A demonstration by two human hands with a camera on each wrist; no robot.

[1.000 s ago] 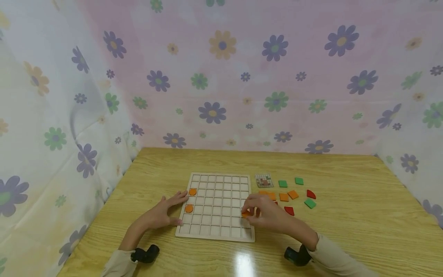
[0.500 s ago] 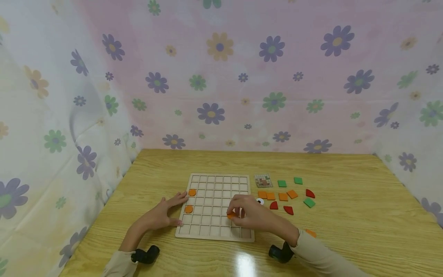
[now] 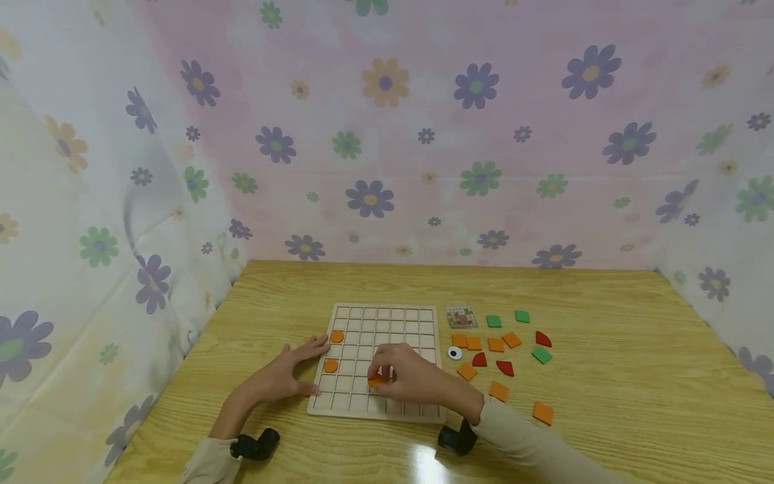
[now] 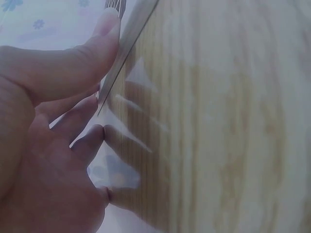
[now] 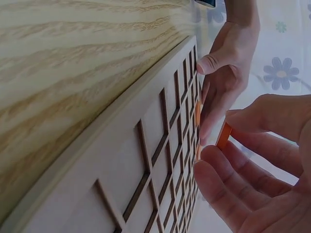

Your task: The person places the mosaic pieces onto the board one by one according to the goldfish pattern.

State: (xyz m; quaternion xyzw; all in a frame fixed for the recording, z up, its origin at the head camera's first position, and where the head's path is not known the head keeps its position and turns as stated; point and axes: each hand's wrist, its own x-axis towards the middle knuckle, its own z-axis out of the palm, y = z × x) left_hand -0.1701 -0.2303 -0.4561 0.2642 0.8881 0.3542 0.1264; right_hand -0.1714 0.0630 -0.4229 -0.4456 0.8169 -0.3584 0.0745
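Note:
A light wooden grid board [image 3: 389,327] lies on the table. Two orange discs [image 3: 336,336] sit in cells of its leftmost column. My right hand [image 3: 411,375] is over the lower middle of the board and pinches a small orange tile [image 5: 223,135] between thumb and fingers. The right wrist view shows that tile edge-on, so its outline is hidden. My left hand [image 3: 281,374] rests at the board's left edge, fingers and thumb spread and touching the frame. In the left wrist view, the thumb [image 4: 97,53] is by the board's edge and the other fingers lie on the table.
To the board's right is a small patterned grid card [image 3: 461,316]. Around it lie green tiles [image 3: 494,321], several orange square tiles [image 3: 496,345], red quarter-round pieces [image 3: 504,368] and a white eye disc [image 3: 455,353]. Floral cloth [image 3: 387,154] hangs behind the table and at both sides.
My right hand has moved left across the board from its right edge, carrying the orange tile. Loose pieces its arm covered now show. My left hand has stayed in place.

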